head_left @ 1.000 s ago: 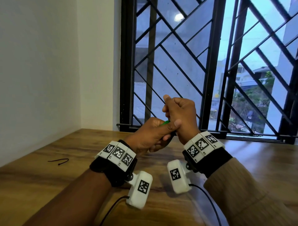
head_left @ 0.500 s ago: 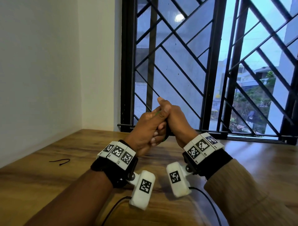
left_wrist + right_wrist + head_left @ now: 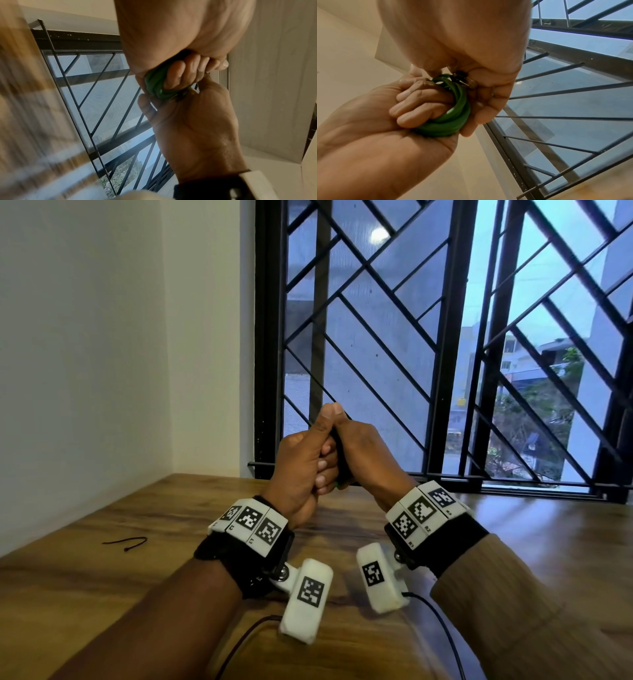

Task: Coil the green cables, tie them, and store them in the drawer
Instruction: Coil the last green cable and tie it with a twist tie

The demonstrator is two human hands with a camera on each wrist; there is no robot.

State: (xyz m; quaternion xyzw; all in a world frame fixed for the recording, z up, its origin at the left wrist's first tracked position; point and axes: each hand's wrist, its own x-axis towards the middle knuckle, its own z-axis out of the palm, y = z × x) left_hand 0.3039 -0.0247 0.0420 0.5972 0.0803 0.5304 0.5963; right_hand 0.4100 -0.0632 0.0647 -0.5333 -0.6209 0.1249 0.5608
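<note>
The green cable is wound into a small coil and held up above the wooden table, in front of the window. My left hand grips the coil with its fingers curled through the loops and its thumb pointing up. My right hand presses against it from the right and holds the coil's other side, where a dark metal-tipped plug sticks out. In the head view only a sliver of green shows below the fists. The left wrist view shows the coil squeezed between both hands.
A thin black tie lies on the table at the left, near the white wall. A black window grille stands close behind the hands. No drawer is in view.
Both hands have lifted and turned together. The left thumb now stands upright against the right hand, and the green cable has almost gone from the head view.
</note>
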